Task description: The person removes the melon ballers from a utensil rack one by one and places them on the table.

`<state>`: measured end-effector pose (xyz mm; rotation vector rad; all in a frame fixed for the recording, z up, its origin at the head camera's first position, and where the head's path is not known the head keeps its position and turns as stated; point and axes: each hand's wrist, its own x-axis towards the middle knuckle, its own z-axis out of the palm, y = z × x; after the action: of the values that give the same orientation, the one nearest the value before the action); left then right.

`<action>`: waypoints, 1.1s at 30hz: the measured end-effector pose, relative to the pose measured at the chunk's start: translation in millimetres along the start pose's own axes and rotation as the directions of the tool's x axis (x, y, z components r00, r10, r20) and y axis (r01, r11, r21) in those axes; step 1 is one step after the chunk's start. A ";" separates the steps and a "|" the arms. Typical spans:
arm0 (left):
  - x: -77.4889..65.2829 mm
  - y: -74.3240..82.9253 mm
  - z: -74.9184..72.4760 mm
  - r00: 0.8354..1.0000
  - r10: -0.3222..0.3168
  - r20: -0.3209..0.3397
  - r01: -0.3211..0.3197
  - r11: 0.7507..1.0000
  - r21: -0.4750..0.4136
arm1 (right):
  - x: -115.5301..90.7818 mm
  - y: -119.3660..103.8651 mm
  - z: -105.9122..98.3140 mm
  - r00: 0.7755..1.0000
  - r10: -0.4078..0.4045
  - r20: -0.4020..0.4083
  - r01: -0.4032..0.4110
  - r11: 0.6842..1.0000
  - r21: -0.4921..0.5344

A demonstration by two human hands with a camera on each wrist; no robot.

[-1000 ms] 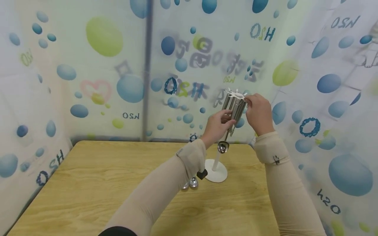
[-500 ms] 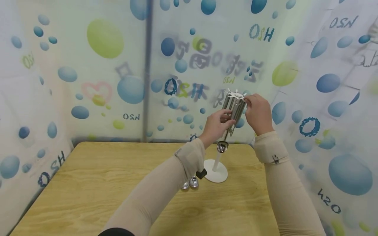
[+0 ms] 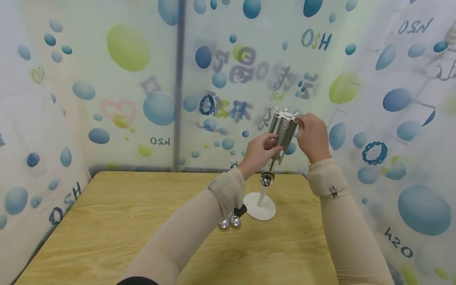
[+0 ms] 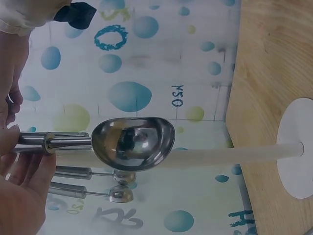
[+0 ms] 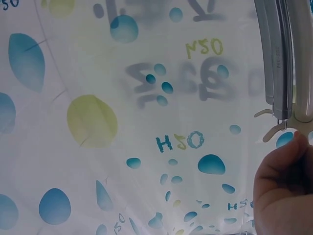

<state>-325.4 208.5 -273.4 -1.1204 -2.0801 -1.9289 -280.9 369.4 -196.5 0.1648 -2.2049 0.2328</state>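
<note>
In the head view, my left hand (image 3: pixel 259 153) holds a shiny metal ice cream scoop (image 3: pixel 267 178) upright beside a white utensil stand (image 3: pixel 261 208), bowl downward. The left wrist view shows thumb and fingers round its handle (image 4: pixel 34 142), with the hollow bowl (image 4: pixel 133 143) overlapping the pole (image 4: pixel 220 157). Two smaller scoops (image 4: pixel 122 177) hang behind it. My right hand (image 3: pixel 313 136) pinches at the edge of the stand's star-shaped hook top (image 3: pixel 285 115). In the right wrist view, its thumb and finger (image 5: pixel 281 186) meet right below a white hook (image 5: pixel 274 132), partly cut off by the frame.
Two metal scoops (image 3: pixel 223 223) lie on the wooden table (image 3: pixel 142 221), partly hidden by my left sleeve and the black wrist camera (image 3: pixel 240 210). Patterned curtains (image 3: pixel 132 87) with blue and green drops stand behind and on both sides.
My left hand and the scoop's bowl have shifted slightly left and down relative to the stand. The right hand has kept its place at the hook top.
</note>
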 end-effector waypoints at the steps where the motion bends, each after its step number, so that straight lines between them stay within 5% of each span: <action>1: -0.7 -0.2 -1.0 1.000 -0.002 -0.001 0.002 1.000 0.001 | 0.0 -0.3 -0.1 1.000 0.000 0.000 0.000 1.000 -0.001; 33: -26.7 -24.5 -54.9 0.997 -0.063 -0.039 0.065 0.997 0.036 | -1.3 -1.1 0.3 1.000 -0.002 0.003 0.002 1.000 0.004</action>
<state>-341.7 149.2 -296.8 -1.0136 -2.1479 -1.9150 -280.1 368.3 -197.6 0.1699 -2.2073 0.2357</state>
